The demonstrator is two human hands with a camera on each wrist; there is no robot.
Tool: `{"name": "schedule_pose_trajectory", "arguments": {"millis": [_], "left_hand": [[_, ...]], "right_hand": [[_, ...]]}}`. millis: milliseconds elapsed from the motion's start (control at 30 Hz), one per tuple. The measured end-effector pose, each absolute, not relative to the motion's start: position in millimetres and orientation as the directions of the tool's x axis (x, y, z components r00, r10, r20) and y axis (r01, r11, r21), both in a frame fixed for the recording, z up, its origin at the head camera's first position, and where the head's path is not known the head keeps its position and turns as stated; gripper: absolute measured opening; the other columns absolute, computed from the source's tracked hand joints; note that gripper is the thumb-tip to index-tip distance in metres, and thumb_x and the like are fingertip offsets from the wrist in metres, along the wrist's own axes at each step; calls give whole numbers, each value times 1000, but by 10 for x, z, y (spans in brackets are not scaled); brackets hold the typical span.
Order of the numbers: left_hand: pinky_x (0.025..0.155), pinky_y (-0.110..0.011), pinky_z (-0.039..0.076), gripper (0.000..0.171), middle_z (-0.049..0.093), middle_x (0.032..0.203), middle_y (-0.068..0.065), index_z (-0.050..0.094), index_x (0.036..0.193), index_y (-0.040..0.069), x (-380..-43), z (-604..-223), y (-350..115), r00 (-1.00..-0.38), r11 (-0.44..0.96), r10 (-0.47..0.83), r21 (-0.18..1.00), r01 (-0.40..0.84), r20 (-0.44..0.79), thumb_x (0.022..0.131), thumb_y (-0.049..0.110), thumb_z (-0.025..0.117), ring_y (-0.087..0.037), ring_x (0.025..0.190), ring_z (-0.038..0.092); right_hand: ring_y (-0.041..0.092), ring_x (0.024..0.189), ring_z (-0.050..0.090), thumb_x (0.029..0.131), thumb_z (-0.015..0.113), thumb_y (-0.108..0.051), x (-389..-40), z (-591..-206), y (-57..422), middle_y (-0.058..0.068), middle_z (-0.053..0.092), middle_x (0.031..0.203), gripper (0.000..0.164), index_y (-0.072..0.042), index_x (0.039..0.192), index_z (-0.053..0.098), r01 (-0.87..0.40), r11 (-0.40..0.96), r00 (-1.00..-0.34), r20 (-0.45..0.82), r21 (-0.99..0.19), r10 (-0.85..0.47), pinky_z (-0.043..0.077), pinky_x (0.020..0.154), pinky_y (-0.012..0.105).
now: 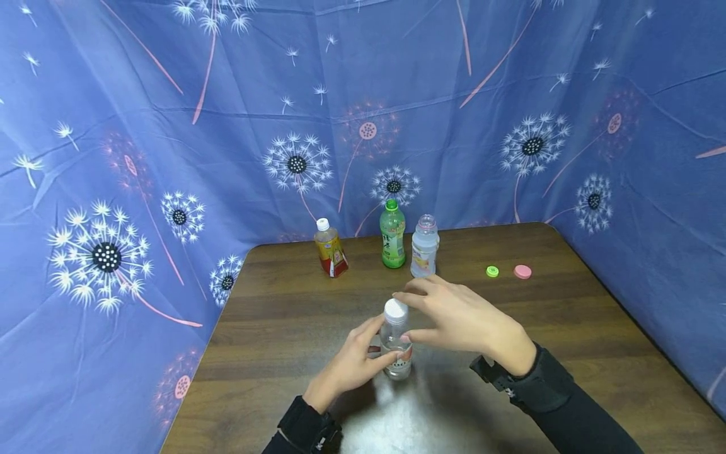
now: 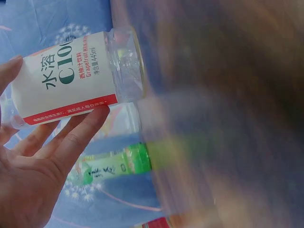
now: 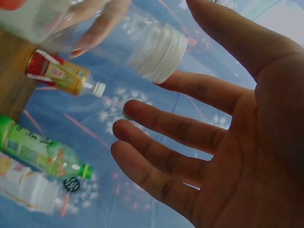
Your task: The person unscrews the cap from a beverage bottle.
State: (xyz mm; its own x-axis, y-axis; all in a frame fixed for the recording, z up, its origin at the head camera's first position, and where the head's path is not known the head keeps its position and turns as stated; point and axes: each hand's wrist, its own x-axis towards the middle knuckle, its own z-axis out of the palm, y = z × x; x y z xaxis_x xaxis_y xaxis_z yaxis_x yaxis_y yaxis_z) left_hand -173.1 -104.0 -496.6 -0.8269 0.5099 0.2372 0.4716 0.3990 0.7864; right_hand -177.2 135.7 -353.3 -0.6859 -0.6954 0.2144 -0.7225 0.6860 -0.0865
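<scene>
A clear plastic bottle with a white and red grapefruit drink label (image 2: 66, 78) stands upright in the head view, close over the near middle of the table. My left hand (image 1: 353, 360) grips its body, thumb on one side and fingers round the other. A white cap (image 1: 396, 310) sits on the bottle's neck. Beside the cap is my right hand (image 1: 462, 315), its fingers spread and extended. In the right wrist view, the index fingertip of the right hand (image 3: 247, 123) is right at the edge of the cap (image 3: 166, 52), with the thumb apart from it.
Along the back of the wooden table (image 1: 272, 328) stand a white-capped yellow and red bottle (image 1: 331, 249), an uncapped green bottle (image 1: 392, 236) and an uncapped pale bottle (image 1: 425, 249). A green cap (image 1: 492, 271) and a pink cap (image 1: 522, 272) lie at the right. Blue cloth (image 1: 454, 151) hangs behind.
</scene>
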Motion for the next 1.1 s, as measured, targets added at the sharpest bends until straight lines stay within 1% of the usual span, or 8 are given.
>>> {"name": "schedule_pose_trajectory", "arguments": {"millis": [167,300,400,533,700,867,967,1100], "left_hand": [[86,-29,62,70,51,148,-3,32,156,38,-1781,-4957,-1171,-854,424,457,782,456,251,96,41,69,-28,127,60],[84,-31,63,71,52,147,-2,34,154,39,-1807,-4925,-1267,-874,434,408,786,441,265,94,40,71,-28,125,61],[82,-30,63,70,53,145,-1,37,153,40,-1836,-4903,-1335,-882,428,375,790,439,286,93,39,74,-28,124,62],[80,-29,63,69,55,142,-1,40,151,40,-1917,-4885,-1447,-895,427,325,797,427,306,92,35,76,-27,122,63],[81,-31,64,69,57,139,-5,42,151,34,-2067,-4853,-1632,-920,460,224,797,391,322,92,29,76,-30,120,64],[82,-38,64,65,62,133,-9,46,148,26,-2221,-4778,-1829,-923,508,115,777,372,367,91,26,77,-32,114,67],[81,-41,64,66,62,133,-10,44,150,24,-2299,-4724,-1926,-923,534,86,765,360,375,92,27,76,-33,114,66],[86,-46,63,69,58,138,-11,40,152,23,-2410,-4669,-2035,-936,544,74,772,328,345,93,30,75,-37,118,64]], "right_hand": [[22,123,57,85,71,-64,-1835,-3621,1519,1,58,142,72,-25,143,58,-656,743,-753,179,-130,-634,58,89,45],[24,127,55,84,74,-62,-1908,-3732,1677,1,56,144,71,-24,142,59,-616,773,-786,189,-151,-589,57,94,48],[28,131,52,84,75,-60,-1956,-3830,1811,5,54,146,70,-23,142,60,-585,794,-809,194,-165,-555,56,94,50],[33,135,50,86,73,-60,-1990,-3947,2001,10,51,149,70,-21,143,59,-539,821,-841,167,-186,-515,56,93,54],[39,134,50,87,71,-60,-1988,-4045,2227,14,50,149,71,-19,143,58,-479,851,-878,117,-216,-465,56,89,57],[41,130,53,87,68,-65,-1989,-4132,2401,15,52,147,72,-17,141,60,-438,870,-899,96,-227,-428,56,83,59],[43,128,54,87,66,-66,-1998,-4200,2482,17,53,145,74,-15,140,60,-424,878,-906,94,-223,-414,56,82,60],[46,129,52,88,68,-63,-1999,-4292,2589,18,52,146,73,-14,140,60,-399,889,-917,81,-227,-391,54,84,64]]}}
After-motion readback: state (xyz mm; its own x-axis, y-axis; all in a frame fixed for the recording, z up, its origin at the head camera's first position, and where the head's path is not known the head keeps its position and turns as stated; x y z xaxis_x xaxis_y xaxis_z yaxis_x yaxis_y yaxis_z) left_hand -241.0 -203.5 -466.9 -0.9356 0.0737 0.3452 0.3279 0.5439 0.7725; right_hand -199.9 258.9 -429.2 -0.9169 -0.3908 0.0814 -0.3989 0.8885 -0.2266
